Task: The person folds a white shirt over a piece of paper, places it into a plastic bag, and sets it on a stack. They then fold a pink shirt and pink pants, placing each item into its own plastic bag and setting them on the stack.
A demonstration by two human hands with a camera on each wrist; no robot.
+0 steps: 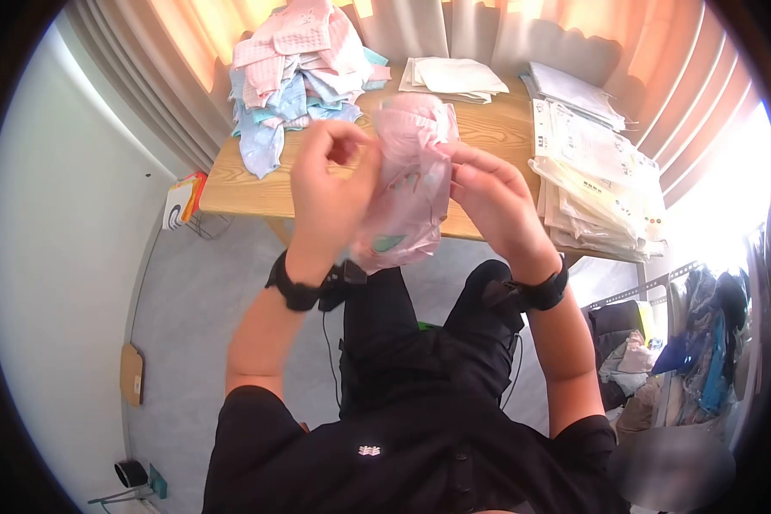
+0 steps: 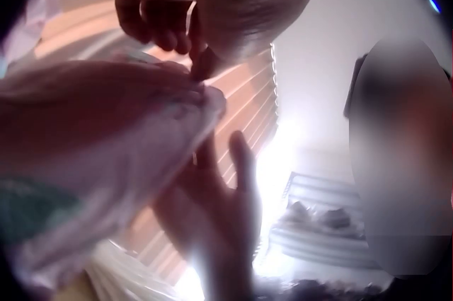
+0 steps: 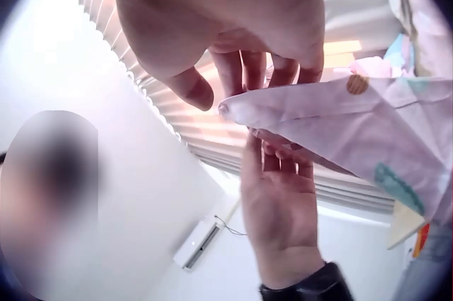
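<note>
A pink printed cloth [image 1: 411,184] hangs in the air between the two hands, in front of the table's near edge. Its narrow gathered end shows in the left wrist view, where the left hand [image 2: 233,11] pinches at the tip of the cloth [image 2: 106,117]. The left hand [image 1: 330,184] is partly blurred in the head view. On the other side of the cloth, the right hand [image 1: 505,201] touches its edge with extended fingers. In the right wrist view the right hand [image 3: 226,18] has its thumb apart from the cloth [image 3: 340,117], fingers partly hidden behind it.
On the wooden table [image 1: 257,193], a heap of pink and blue cloths [image 1: 304,64] lies at the back left. White folded cloths [image 1: 454,77] lie at the back middle, and a stack of plastic-wrapped packets [image 1: 600,180] at the right. Curtains [image 1: 403,30] hang behind. Bagged clothes [image 1: 702,325] hang at the right.
</note>
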